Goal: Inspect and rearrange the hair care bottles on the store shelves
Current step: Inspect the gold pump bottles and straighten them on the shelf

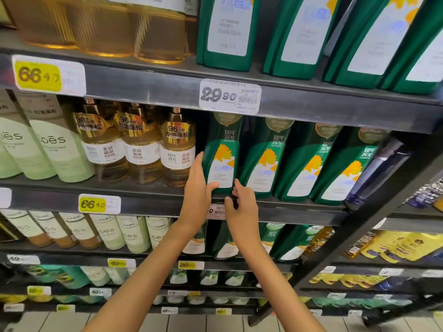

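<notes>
The green bottle (221, 149) stands at the left end of its row on the middle shelf (299, 209), just about at the centre of the view. Its cap is lost in shadow under the shelf above, and its base is covered by both hands.

The left hand (195, 188) lies at its 8 o'clock. The fingers are straight up along the bottle's left side and the thumb is pressed across the lower label, so the bottle is held between them. The right hand (242, 207) is at its 5 o'clock with fingers bent. One fingertip touches the bottle's lower right corner and the thumb sits lower, by the shelf lip; whether this hand has a real grip cannot be told.

A white price tag (217, 212) on the lip shows only partly between the two wrists, and its figures are mostly hidden.

At the bottle's 3 o'clock stand three matching green bottles (263, 159), close together. Beyond them a dark blue bottle (381, 168) is blurred. At 9 o'clock, just beside the left hand's fingers, stand the amber bottles (177, 149), then the pale green tubes (60, 149), which are cut off at the frame's left edge.

At 12 o'clock a tag reading 29.80 (230, 97) hangs on the upper shelf, where larger green bottles (227, 32) lose their tops to the frame. The lower shelves are smeared and unreadable.
</notes>
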`<control>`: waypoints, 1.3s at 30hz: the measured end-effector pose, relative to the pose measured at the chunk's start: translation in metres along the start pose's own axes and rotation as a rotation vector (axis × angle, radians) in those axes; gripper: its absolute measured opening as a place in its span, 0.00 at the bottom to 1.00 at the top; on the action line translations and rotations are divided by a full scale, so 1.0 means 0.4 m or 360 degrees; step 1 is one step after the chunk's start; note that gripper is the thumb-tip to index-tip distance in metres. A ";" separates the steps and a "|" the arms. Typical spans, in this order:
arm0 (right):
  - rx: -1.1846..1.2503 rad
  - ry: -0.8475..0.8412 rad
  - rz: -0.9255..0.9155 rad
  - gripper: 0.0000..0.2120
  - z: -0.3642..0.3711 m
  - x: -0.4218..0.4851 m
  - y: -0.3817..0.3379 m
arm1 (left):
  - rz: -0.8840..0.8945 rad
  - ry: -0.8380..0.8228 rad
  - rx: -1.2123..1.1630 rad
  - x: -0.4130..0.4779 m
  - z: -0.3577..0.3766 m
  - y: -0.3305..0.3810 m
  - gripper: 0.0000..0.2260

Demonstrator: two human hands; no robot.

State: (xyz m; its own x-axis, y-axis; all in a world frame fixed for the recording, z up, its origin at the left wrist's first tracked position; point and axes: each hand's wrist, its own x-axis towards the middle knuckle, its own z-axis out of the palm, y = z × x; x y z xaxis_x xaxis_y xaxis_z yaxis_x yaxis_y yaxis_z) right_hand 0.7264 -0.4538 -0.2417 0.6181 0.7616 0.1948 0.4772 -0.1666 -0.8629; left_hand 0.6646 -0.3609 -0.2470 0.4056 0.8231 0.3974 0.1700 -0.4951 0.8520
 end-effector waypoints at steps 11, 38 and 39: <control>0.0175 -0.0034 -0.0070 0.18 -0.003 -0.039 -0.017 | -0.0279 0.0057 0.0111 -0.068 -0.021 0.015 0.23; -0.0251 -0.0215 -0.0341 0.22 0.145 0.199 -0.264 | -0.0437 0.0643 -0.0048 -0.225 -0.316 -0.007 0.12; -0.0204 -0.0227 -0.0334 0.20 0.147 0.199 -0.262 | -0.0436 0.0660 -0.0045 -0.226 -0.318 -0.007 0.12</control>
State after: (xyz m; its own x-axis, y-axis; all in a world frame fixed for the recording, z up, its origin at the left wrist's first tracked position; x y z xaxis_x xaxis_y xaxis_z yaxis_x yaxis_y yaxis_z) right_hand 0.6888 -0.3390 -0.1630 0.4078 0.8667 0.2873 0.6661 -0.0671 -0.7428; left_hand 0.5133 -0.3986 -0.2420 -0.0430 0.9660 0.2550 0.1932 -0.2423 0.9508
